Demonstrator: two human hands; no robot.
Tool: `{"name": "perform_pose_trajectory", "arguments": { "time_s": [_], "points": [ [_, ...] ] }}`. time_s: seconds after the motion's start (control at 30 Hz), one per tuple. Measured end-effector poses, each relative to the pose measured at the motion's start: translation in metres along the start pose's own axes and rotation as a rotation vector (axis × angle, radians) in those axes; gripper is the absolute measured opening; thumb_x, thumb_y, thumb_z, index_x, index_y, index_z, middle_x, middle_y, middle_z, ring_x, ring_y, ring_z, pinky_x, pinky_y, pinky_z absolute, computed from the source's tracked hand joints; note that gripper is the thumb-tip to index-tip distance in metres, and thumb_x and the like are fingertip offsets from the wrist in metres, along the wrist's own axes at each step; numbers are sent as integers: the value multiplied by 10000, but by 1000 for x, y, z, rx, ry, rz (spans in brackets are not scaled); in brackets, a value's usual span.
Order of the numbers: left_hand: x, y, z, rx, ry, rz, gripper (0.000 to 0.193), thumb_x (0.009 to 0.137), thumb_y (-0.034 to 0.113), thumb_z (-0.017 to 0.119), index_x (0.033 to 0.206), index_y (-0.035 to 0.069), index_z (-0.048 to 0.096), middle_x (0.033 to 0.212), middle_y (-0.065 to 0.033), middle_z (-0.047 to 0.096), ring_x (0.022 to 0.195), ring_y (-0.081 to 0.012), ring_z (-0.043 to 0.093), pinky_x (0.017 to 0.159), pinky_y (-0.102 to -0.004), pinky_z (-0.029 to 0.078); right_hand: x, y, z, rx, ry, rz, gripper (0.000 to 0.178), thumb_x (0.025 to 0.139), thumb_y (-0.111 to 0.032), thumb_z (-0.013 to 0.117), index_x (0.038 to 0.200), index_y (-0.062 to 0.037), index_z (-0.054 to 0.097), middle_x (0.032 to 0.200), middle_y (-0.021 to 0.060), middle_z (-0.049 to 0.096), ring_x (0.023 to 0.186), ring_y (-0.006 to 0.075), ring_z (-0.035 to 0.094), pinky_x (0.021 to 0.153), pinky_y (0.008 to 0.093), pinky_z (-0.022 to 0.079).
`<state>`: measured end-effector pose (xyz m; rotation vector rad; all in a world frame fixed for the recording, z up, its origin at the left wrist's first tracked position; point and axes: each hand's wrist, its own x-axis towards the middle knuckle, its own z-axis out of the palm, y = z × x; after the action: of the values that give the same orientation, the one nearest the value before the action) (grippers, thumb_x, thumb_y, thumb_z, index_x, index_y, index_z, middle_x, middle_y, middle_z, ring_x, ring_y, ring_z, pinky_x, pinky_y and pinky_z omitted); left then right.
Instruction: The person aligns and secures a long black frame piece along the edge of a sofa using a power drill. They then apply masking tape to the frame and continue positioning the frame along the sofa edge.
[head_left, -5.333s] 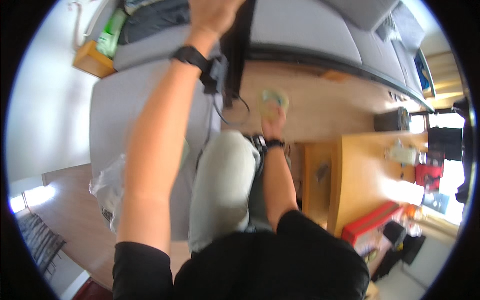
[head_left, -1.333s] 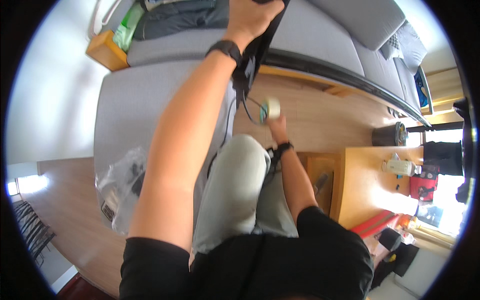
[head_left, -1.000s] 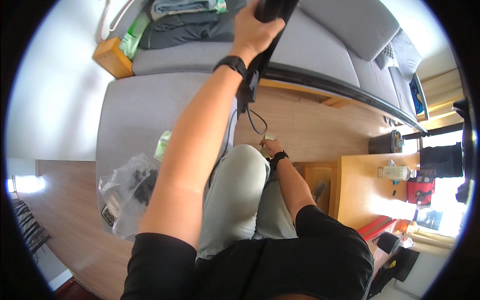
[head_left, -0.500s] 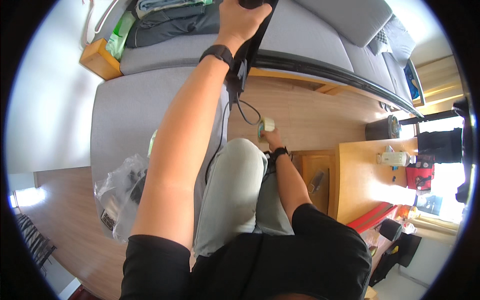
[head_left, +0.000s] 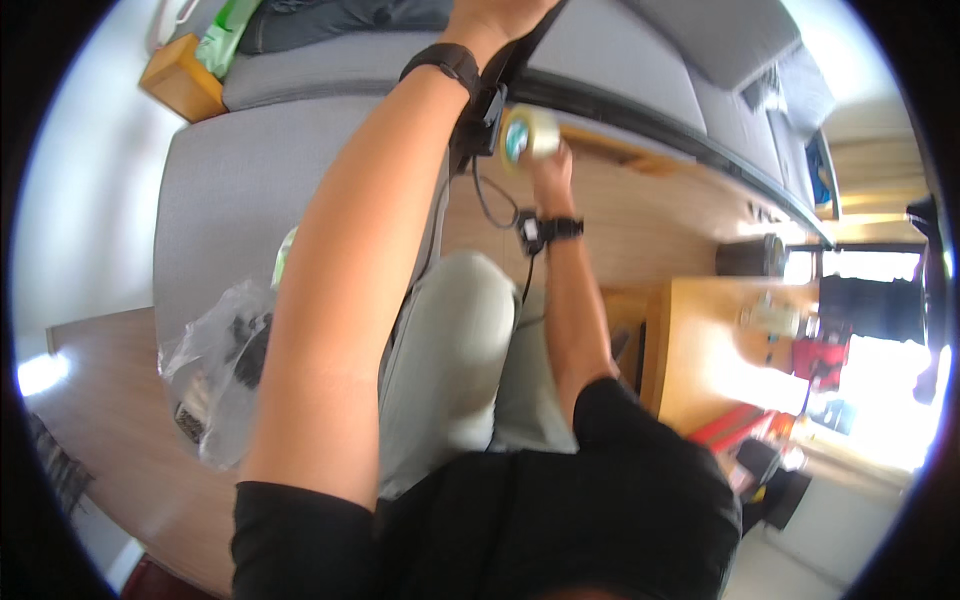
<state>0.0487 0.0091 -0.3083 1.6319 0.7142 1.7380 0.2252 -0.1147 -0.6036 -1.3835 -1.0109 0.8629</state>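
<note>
My left hand [head_left: 498, 18] is at the top edge of the view, closed round the upper end of a black post [head_left: 518, 58]; its fingertips are partly cut off. My right hand [head_left: 553, 172] is raised in front of my knees, gripping a wide roll of clear packing tape [head_left: 530, 137], slightly blurred by motion. The tape is close to the post, beside a small black box [head_left: 487, 122] from which a looped black cable [head_left: 490, 208] hangs. From the post a long black rail [head_left: 690, 148] runs off to the right.
A grey sofa [head_left: 620, 70] stands behind the rail, and its grey chaise part [head_left: 230, 215] lies to my left with a clear plastic bag [head_left: 225, 345] on it. At right is a wooden table [head_left: 690, 330] with a bottle [head_left: 770, 318]; a dark bin [head_left: 750, 256] stands beyond.
My right hand has lifted the tape roll from near my knee up and forward toward the post. My left hand has stayed at the post as the view shifted.
</note>
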Motion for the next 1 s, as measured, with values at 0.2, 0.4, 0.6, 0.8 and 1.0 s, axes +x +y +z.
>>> {"name": "perform_pose_trajectory", "arguments": {
  "time_s": [0.2, 0.4, 0.6, 0.8, 1.0],
  "points": [
    [2, -12, 2, 27, -21, -54, 347, 733, 215, 708, 988, -18, 668, 820, -168, 694, 787, -299, 679, 723, -398, 517, -82, 58, 7, -184, 180, 435, 427, 727, -21, 748, 1136, 15, 630, 958, 72, 682, 861, 181, 640, 771, 351, 527],
    [4, -22, 3, 82, 31, 27, 244, 747, 181, 733, 885, -9, 667, 762, -64, 701, 698, -141, 631, 671, -297, 508, -109, 162, -20, -185, 172, 808, 378, 663, -68, 770, 988, 78, 644, 939, 160, 675, 807, 272, 660, 690, 412, 537],
    [3, -19, 6, -7, 47, -24, 246, 722, 196, 738, 865, 10, 665, 740, -75, 684, 680, -140, 617, 667, -302, 501, -31, 78, -10, -1282, -901, 199, 205, 824, -194, 666, 1018, -148, 715, 1207, 117, 654, 1091, 281, 605, 982, 380, 456],
    [7, -23, 4, -50, -15, -55, 237, 722, 186, 729, 850, -2, 662, 691, -104, 649, 652, -153, 604, 647, -308, 495, -15, 41, 17, -147, 25, 218, 349, 747, -8, 712, 1087, -20, 637, 996, 53, 668, 879, 174, 610, 774, 350, 513],
    [13, -25, 6, -5, 30, -8, 364, 683, 245, 741, 941, -3, 675, 774, -144, 691, 730, -270, 671, 728, -362, 533, -119, 118, -4, 275, 334, 719, 453, 701, -53, 752, 1130, 6, 622, 1032, 91, 645, 902, 256, 643, 752, 388, 528]
  ]
}}
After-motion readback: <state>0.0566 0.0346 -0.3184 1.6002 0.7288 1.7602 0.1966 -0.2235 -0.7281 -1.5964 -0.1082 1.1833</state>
